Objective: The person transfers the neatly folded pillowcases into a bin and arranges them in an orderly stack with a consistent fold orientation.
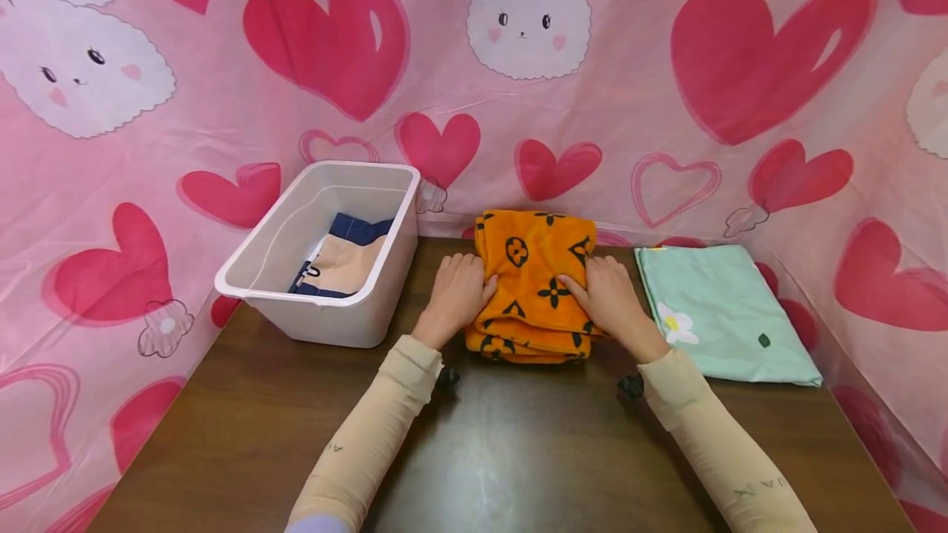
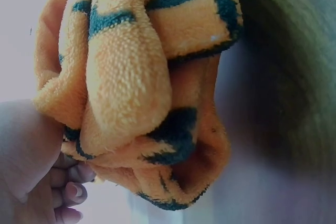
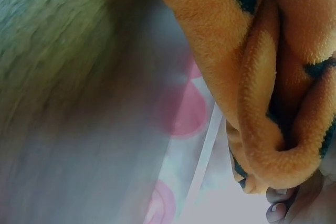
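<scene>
Centre of my head view, one orange cloth (image 1: 536,274), plush, dark-patterned, folded into a layered stack, lying on the far part of a brown wooden tabletop (image 1: 504,451), near the backdrop. Left hand (image 1: 457,294): at the cloth's left edge, thumb laid over the top, fingers (image 2: 76,190) curled in at the side, pinching the folds. Right hand (image 1: 611,294): at the opposite edge, thumb likewise on top, fingers (image 3: 275,213) bent beneath the fabric in my right wrist view, pinching it too; their full reach I cannot see. My wrist views also show rounded, looped layers along both sides. To the left, one pale bin (image 1: 326,323), upright, holding a navy and peach fabric piece (image 1: 344,261). To the right, just beside the right wrist, one mint-green cloth (image 1: 729,311), folded flat, with a white flower and a dark leaf. Two beige sleeves (image 1: 363,434), cuffed at the wrists. Behind everything I log one pink backdrop (image 1: 444,56), printed with red hearts and white rabbits.
</scene>
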A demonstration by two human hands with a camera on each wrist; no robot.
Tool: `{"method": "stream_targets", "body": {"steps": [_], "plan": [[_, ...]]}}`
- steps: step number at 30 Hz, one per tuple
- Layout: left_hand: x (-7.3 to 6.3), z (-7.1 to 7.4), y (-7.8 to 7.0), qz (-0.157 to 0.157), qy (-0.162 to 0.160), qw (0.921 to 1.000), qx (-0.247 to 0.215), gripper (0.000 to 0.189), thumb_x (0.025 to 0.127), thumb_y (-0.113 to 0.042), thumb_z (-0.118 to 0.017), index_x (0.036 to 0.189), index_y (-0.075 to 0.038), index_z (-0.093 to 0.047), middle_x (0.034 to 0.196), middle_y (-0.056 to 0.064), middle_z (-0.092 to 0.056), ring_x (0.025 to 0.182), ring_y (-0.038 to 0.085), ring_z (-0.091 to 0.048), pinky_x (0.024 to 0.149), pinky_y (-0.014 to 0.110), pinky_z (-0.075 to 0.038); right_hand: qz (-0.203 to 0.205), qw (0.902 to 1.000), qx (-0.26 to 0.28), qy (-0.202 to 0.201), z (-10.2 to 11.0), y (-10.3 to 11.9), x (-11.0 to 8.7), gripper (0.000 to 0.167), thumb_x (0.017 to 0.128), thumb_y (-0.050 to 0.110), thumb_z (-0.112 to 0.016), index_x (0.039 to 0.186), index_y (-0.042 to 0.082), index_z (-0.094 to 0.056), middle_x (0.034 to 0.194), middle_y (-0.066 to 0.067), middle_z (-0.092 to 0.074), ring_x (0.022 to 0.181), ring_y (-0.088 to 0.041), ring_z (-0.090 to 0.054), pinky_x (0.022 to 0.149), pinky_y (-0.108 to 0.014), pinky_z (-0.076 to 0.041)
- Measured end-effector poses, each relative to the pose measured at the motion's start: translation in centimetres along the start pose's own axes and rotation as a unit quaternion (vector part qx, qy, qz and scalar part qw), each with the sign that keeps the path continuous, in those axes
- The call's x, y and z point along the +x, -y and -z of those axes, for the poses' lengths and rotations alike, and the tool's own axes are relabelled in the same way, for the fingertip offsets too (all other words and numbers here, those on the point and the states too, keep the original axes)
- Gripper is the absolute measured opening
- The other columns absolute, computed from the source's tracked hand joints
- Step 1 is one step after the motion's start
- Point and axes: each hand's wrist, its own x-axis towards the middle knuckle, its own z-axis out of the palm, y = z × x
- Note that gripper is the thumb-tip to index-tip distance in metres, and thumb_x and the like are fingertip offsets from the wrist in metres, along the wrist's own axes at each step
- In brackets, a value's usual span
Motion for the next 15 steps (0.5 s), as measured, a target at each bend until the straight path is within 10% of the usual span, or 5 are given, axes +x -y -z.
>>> {"method": "stream_targets", "body": {"steps": [15], "plan": [[-0.47,0.95,0.84,0.017,0.019,0.9995,-0.016,0.038,0.103,-0.036,-0.055,0.092,0.0,-0.064,0.089,0.013,-0.065,0.086,0.032,-0.057,0.08,0.041,-0.042,-0.007,0.9992,0.037,0.015,0.14,0.92,0.36,0.045,0.099,0.04,-0.064,0.095,-0.005,-0.06,0.07,-0.011,-0.052,0.076,-0.035,-0.05,0.073,-0.044,-0.039]]}}
